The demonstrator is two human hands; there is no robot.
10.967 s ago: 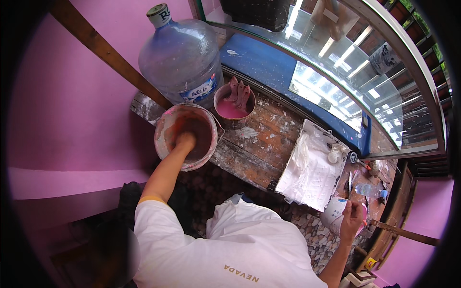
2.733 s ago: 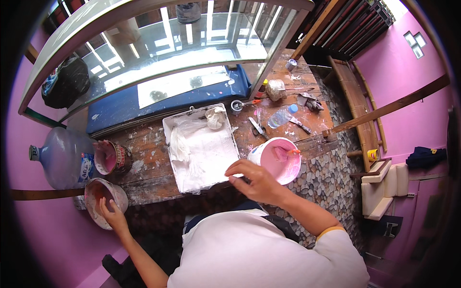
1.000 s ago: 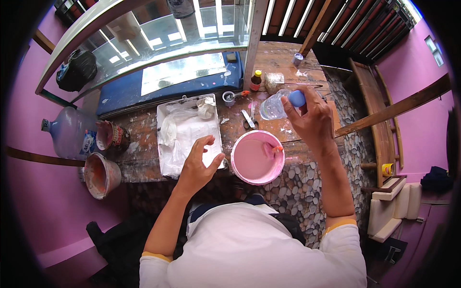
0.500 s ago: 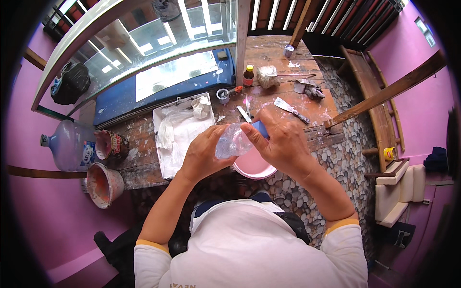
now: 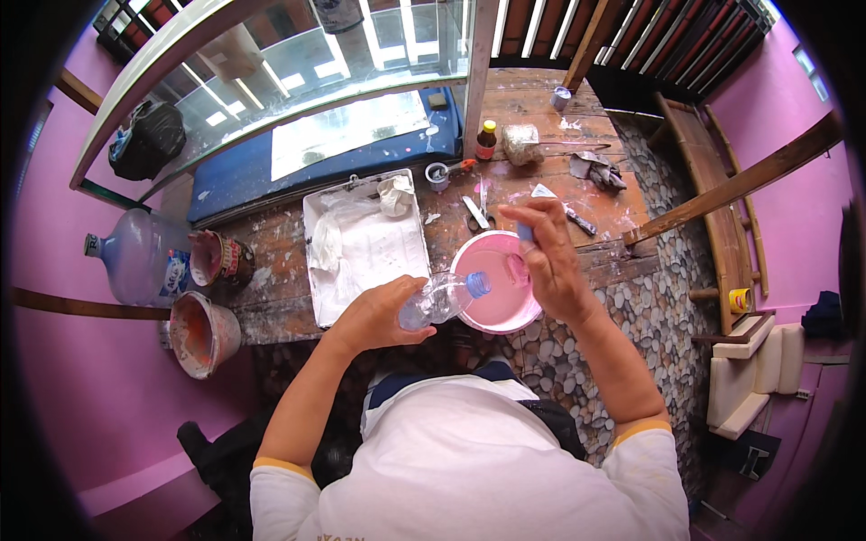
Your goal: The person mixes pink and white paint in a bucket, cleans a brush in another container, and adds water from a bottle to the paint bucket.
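Observation:
My left hand (image 5: 383, 316) is wrapped round a clear plastic bottle (image 5: 442, 299), which lies tilted with its bluish neck pointing right. That neck is over the near left part of a white bucket (image 5: 462, 317) holding pink paint. Above the bucket's right rim, my right hand (image 5: 555, 261) is raised with its fingers bent, pinching a small blue bottle cap (image 5: 525, 232). A pinkish object (image 5: 517, 270) shows at the paint's right side; its kind is unclear.
Left of the bucket is a white paint tray (image 5: 374, 243) with crumpled cloth. Scissors (image 5: 476, 214), a scraper (image 5: 577, 219) and a dark bottle (image 5: 486, 140) lie or stand on the wooden table (image 5: 622, 203). Paint-stained buckets (image 5: 206, 335) and a large water jug (image 5: 135, 257) are at left.
My hands have moved apart: the right one rose away to the right with the blue cap, while the left lowered the bottle and tilted it toward the bucket, which is now less covered.

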